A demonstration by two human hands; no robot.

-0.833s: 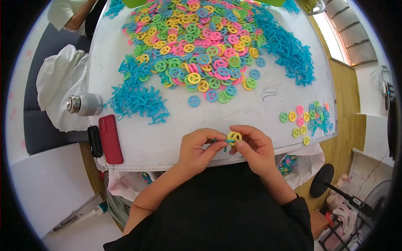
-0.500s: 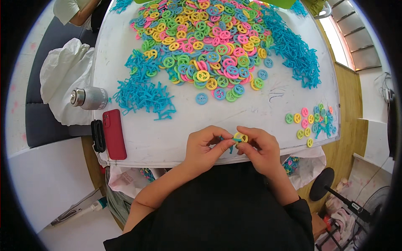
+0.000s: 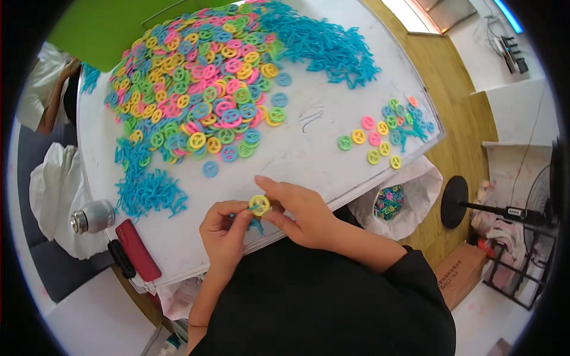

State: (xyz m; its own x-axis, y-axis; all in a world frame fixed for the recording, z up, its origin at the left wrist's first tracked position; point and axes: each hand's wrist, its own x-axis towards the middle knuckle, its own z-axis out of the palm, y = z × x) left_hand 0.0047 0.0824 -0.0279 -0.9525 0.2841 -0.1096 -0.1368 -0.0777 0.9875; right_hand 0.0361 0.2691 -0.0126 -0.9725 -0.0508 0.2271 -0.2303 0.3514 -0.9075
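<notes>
White cloth or bagging (image 3: 56,196) hangs bunched at the far left of the table, and just beside it a small silver can (image 3: 92,216) lies on its side at the table's corner. Next to that, a red phone case (image 3: 138,250) and a slim black object (image 3: 121,258) rest along the near edge of the white table (image 3: 309,142). A loose heap of blue plastic strands (image 3: 148,193) spreads above them, close to a broad pile of pink, yellow, green and blue plastic rings (image 3: 202,89) that covers the middle of the tabletop; one single blue ring (image 3: 209,169) lies apart from the pile, just below it. At the near edge the person's left hand (image 3: 224,234) is curled, its fingers pinching a short blue strand (image 3: 254,223) and pressing it up against a yellow ring (image 3: 259,205). The right hand (image 3: 303,215) grips that same yellow ring between thumb and fingertips, holding it just above the table edge, between the two hands, which touch there. Further right, a second tangle of blue strands (image 3: 326,44) lies at the far side of the table, and a small cluster of finished rings (image 3: 386,133) in mixed colours sits near the right corner. Below that corner a white bag (image 3: 409,196) hangs open with more coloured rings inside.
</notes>
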